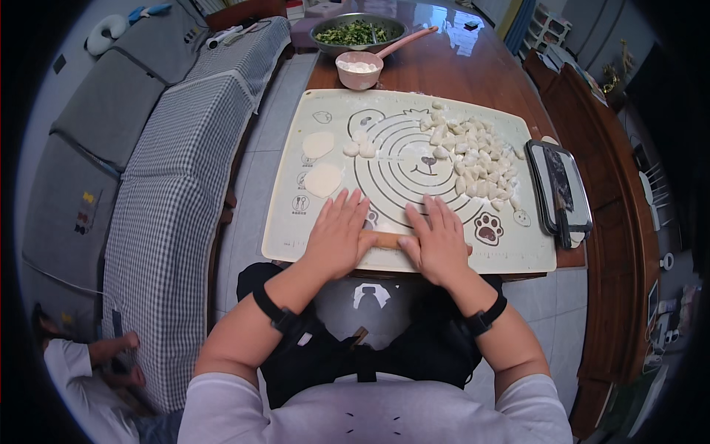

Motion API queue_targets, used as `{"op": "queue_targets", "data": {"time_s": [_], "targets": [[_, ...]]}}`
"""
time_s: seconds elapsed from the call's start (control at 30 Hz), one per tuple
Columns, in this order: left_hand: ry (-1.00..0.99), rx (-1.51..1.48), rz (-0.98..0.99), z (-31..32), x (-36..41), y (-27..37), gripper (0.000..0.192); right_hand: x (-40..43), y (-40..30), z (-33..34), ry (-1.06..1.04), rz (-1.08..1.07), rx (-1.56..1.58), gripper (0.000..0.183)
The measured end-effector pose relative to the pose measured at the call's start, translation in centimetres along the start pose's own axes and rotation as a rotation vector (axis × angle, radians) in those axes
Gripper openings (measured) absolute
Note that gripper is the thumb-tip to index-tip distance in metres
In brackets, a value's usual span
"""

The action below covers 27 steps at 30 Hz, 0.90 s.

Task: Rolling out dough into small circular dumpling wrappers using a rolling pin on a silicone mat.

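My left hand [339, 233] holds one end of a wooden rolling pin [383, 240] under its palm. The other end lies beneath my right hand [439, 238], whose thumb rests on the pin. The fingers of both hands stretch forward over a cream silicone kneading mat [299, 222] with a printed bear. Whether dough lies under the pin is hard to see. Beyond my left fingers are two flat dough wrappers, one nearer [323, 180] and one farther [318, 145]. Several small dough lumps [361, 145] sit beside them. Many floured dough pieces [480, 158] are heaped at the mat's right.
Behind the mat stand a pink long-handled scoop [359, 77] of white flour and a metal bowl [400, 30] of chopped green filling. A knife [559, 188] lies across a dark-rimmed tray [579, 183] at right. Left, another person [91, 383] is by the checked sofa [166, 222].
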<state>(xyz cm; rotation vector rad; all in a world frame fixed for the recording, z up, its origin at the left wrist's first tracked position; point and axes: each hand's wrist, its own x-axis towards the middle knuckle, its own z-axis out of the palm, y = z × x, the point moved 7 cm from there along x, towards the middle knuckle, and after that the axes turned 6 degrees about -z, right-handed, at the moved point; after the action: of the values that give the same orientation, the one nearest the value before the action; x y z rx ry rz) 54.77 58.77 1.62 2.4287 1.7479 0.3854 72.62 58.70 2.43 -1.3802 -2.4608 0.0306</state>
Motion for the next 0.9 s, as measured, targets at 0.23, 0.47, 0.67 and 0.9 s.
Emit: {"op": "queue_targets", "data": {"time_s": [0.23, 0.47, 0.67, 0.9], "targets": [[0.084, 0.035, -0.099, 0.7, 6.8, -1.4, 0.06, 4.8, 4.4, 1.3, 0.091, 0.206, -0.045, 0.061], [-0.071, -0.074, 0.058, 0.0, -0.2, 0.9, 0.054, -1.1, -1.0, 0.1, 0.078, 0.005, -0.099, 0.06], [-0.222, -0.359, 0.178, 1.2, 3.9, 3.0, 0.031, -3.6, -2.1, 0.9, 0.068, -0.031, -0.014, 0.044], [-0.227, -0.185, -0.176, 0.5, 4.5, 0.4, 0.02, -4.3, -1.4, -2.0, 0.226, -0.06, 0.118, 0.036]]}}
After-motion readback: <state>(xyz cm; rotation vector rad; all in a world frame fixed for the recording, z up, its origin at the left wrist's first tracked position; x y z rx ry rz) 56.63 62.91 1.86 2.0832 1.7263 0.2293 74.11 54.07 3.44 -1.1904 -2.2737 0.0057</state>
